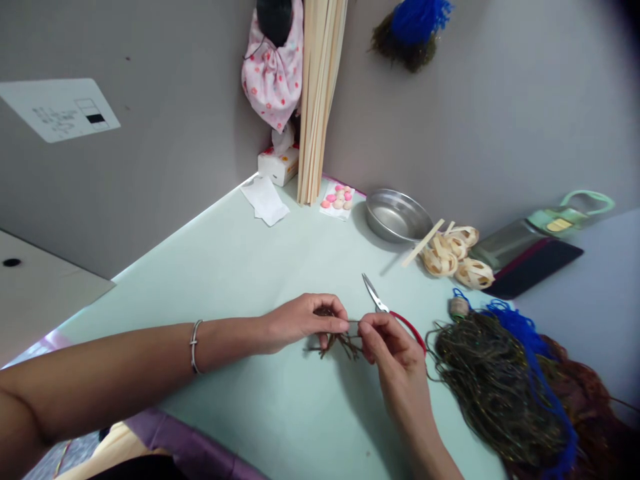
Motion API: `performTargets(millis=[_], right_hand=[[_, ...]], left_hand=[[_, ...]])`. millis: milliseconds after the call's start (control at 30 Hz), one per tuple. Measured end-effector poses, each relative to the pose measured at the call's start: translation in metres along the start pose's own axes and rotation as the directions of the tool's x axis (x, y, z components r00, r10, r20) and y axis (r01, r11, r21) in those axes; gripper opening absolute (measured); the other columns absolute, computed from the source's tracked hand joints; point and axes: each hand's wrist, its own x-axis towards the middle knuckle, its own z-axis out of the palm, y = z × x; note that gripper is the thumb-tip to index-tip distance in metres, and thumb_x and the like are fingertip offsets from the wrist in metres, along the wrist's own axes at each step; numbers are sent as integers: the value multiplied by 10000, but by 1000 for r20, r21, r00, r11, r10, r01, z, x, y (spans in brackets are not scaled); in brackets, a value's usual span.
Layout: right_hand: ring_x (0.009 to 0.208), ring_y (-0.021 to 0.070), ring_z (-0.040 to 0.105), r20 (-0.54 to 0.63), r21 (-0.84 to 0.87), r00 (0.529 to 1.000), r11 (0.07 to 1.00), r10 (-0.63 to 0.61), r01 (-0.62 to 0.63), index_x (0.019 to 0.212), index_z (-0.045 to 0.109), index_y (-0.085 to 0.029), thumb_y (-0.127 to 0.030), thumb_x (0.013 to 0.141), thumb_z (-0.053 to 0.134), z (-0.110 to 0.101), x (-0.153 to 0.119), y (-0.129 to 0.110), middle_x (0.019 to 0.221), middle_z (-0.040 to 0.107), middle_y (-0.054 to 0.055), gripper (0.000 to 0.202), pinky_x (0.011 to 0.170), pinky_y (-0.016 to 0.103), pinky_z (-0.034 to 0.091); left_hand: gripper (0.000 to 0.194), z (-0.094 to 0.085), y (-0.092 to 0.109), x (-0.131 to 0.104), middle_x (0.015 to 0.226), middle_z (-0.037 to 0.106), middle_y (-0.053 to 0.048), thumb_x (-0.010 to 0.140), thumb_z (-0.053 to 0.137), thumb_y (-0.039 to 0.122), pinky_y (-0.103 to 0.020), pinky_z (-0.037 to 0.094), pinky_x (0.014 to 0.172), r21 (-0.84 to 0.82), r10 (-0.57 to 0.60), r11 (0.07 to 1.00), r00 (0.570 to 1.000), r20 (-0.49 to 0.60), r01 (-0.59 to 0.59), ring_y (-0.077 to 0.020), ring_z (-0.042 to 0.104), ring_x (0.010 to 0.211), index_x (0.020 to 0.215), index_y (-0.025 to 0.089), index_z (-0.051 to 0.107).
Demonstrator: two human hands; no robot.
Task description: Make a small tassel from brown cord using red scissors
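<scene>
Pinching frayed brown threads (325, 311) in the left hand (304, 323), thin brown strand (353, 321) at three o'clock in the right hand (396, 352), pull gently.

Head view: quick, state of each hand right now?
Left hand: closed, holding the brown strand bundle.
Right hand: closed, fingertips pinching a thin strand running to the left hand.

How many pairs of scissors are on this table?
1: the red-handled scissors, just beyond the right hand, which partly hides them. Any beneath the dark yarn would be out of sight.
</scene>
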Motion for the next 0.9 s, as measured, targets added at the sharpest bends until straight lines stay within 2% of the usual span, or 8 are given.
performTargets(millis=[200,333,400,500,567,633,833,900], right_hand=[[593,159,428,5,12,999,999,37,-37,915,548,-230,-498,925,514,0,3,-1,631,483,-28,270,579,272,344],[601,165,437,86,-65,996,998,22,-17,1025,539,-236,-550,955,421,-2,3,-1,647,494,-28,342,588,273,344],[640,160,459,165,-91,986,996,12,3,951,553,-224,-549,958,423,-2,3,0,688,517,-17,351,612,270,355],[608,138,409,283,-130,959,991,25,13,693,523,-193,-536,948,463,-2,5,0,637,469,-15,432,573,262,319],[573,127,359,267,-151,963,989,35,6,612,484,-189,-536,940,480,-2,6,1,592,418,-24,478,540,261,287],[572,126,362,204,-146,979,989,26,4,615,492,-188,-535,934,493,-2,6,2,590,417,-25,471,538,258,291],[613,138,451,122,-18,992,1000,24,-22,773,609,-191,-457,887,609,-2,6,3,664,553,-6,289,573,246,353],[619,139,475,107,24,994,1000,17,-20,804,627,-194,-431,871,638,-1,6,2,675,570,-6,246,579,244,366]], left_hand=[[326,3,1,-1,807,617,-22,807,691,464,-245,465,637,-23,49,998,997,-53,-50,-94,551,640,855,166,566],[376,5,0,-1,756,644,-23,799,682,512,-251,475,636,20,8,1000,1000,-17,-7,-99,578,617,846,165,546],[394,6,-2,0,747,653,-23,785,690,526,-259,485,630,23,-9,1000,1000,23,9,-107,595,618,841,165,543],[401,7,-5,0,715,651,-16,778,696,525,-259,485,592,24,-10,1000,998,59,8,-106,592,577,841,163,534],[380,7,-7,0,698,646,-12,801,679,507,-249,477,572,23,7,1000,998,59,-8,-95,576,546,852,160,532],[343,6,-7,0,682,637,-8,833,652,479,-242,472,566,10,24,1000,999,49,-24,-88,567,531,883,160,534],[297,8,-4,-1,810,643,-28,832,662,417,-246,495,587,-36,61,997,998,-3,-61,-128,640,668,939,182,516],[303,9,-2,-2,805,652,-29,823,672,412,-258,497,599,-39,46,998,999,-10,-46,-116,623,629,922,183,500]])
